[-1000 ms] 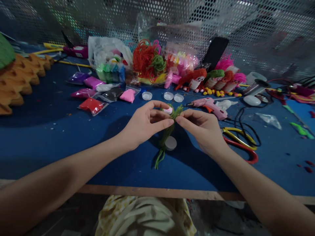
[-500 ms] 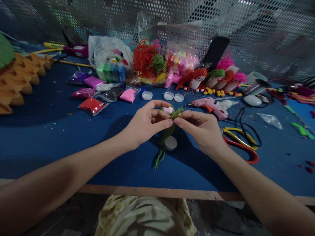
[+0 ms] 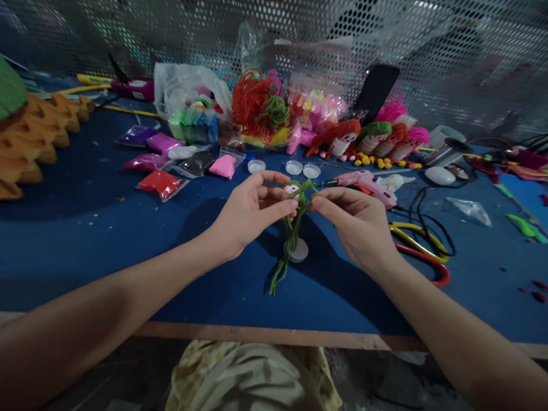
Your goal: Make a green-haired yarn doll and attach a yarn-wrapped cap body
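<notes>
A small doll (image 3: 292,189) with a pale painted face and green yarn hair is held up over the blue table. My left hand (image 3: 257,208) is closed on the doll from the left, thumb in front and fingers behind. Between the thumb and finger of my right hand (image 3: 353,217) is pinched a strand of the green yarn (image 3: 309,201). Long strands hang down from the doll past a round whitish disc (image 3: 298,250), their loose ends reaching the tabletop. Much of the doll's body is hidden by my left fingers and the yarn.
Right of my hands lie a pink glue gun (image 3: 370,187) and scissors (image 3: 422,257). Bags of coloured clay (image 3: 160,184), clear round lids (image 3: 294,167) and a red yarn heap (image 3: 252,100) sit behind. Finished-looking yarn dolls (image 3: 342,137) stand at the back right.
My right hand has moved slightly right, away from my left, drawing a green strand outward. More hanging yarn now shows below my left thumb.
</notes>
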The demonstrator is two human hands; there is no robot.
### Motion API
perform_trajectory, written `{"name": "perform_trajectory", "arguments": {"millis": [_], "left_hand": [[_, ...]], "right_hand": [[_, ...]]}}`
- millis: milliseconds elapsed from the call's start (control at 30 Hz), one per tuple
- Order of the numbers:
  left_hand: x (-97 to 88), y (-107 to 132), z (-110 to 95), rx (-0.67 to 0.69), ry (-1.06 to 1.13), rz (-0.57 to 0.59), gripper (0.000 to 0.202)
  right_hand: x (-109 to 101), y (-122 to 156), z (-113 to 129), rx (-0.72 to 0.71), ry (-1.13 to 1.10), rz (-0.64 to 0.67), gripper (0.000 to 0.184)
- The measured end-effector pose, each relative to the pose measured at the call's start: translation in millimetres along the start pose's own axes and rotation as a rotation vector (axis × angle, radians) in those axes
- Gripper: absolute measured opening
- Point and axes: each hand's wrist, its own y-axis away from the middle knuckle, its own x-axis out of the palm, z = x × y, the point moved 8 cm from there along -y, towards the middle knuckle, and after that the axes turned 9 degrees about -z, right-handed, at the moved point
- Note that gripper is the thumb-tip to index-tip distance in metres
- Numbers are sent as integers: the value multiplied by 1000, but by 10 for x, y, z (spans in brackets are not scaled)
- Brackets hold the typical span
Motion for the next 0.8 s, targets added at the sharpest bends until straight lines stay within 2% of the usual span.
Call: {"name": "perform_trajectory", "arguments": {"millis": [167, 333, 400, 500, 567, 633, 667, 733, 800], "left_hand": [[-141, -51, -97, 149, -150, -122, 34], [-384, -173, -255, 257, -357, -262, 31], [-472, -221, -321, 298, -537, -285, 28], [-525, -253, -352, 328, -922, -262, 26], [-505, -212, -412, 418, -1159, -286, 29], [-403, -128, -498, 559, -1246, -296, 34], [-310, -74, -538, 644, -1225, -258, 34], [-103, 40, -578, 763, -1066, -100, 33], [31, 98, -527, 672, -781, 73, 34]], "right_hand": [[-61, -27, 63, -31, -15, -85, 11], [-147, -52, 113, -104, -24, -181, 15], [-157, -53, 121, -116, -37, -197, 18], [-147, -49, 143, -123, -53, -197, 19], [-129, -47, 158, -116, -77, -183, 17], [-112, -46, 163, -101, -109, -167, 15], [-101, -45, 161, -92, -121, -153, 14], [-65, -38, 147, -74, -125, -109, 14], [-9, -17, 121, -54, -97, -37, 14]]}}
